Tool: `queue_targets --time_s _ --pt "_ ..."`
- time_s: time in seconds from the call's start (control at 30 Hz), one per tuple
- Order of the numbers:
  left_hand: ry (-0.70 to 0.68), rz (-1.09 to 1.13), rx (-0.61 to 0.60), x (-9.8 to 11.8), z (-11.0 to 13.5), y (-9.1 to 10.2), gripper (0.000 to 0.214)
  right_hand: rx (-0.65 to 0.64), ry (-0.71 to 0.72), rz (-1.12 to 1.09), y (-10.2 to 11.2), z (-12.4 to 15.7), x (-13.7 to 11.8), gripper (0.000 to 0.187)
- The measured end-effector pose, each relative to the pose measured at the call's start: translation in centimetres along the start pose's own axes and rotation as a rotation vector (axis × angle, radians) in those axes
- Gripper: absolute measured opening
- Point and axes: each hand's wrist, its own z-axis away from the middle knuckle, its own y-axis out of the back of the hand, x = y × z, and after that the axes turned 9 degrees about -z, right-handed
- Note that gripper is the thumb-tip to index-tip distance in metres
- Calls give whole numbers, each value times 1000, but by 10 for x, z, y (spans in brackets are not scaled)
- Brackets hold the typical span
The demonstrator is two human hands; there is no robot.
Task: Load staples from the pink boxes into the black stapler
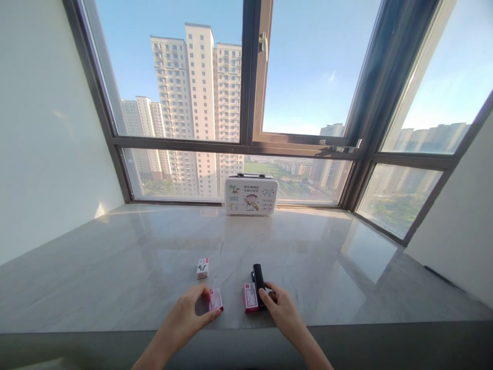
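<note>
My left hand [191,307] is closed round a small pink-and-white box [216,299], thumb on its near side and forefinger at its left edge. A black stapler [259,283] points away from me under my right hand [280,303], whose thumb and fingers grip it from the right. Against the stapler's left side lies a second pink-and-white box [250,297]. Just beyond my left hand is a small white box [202,268] with a black picture on its top and a little red on it.
All of these are on a grey marble-look window ledge [134,257], its front edge close to my wrists. At the back, a white case [251,195] with cartoon prints and a dark handle stands against the window frame [177,146]. White walls close off both sides.
</note>
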Motion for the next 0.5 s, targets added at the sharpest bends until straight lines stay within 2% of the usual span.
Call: queue_targets --time_s 0.1,0.2,0.3,0.5 --pt "-56 106 31 44 -18 -17 36 0 17 -4 0 -1 3 63" --pt "-138 202 -50 73 -32 -38 47 -10 35 15 2 -2 2 61" --pt "-151 287 -143 81 -42 -52 52 -21 26 16 3 -3 0 59" --pt "-174 350 -133 72 -45 -62 60 -19 17 -32 1 -2 -7 63"
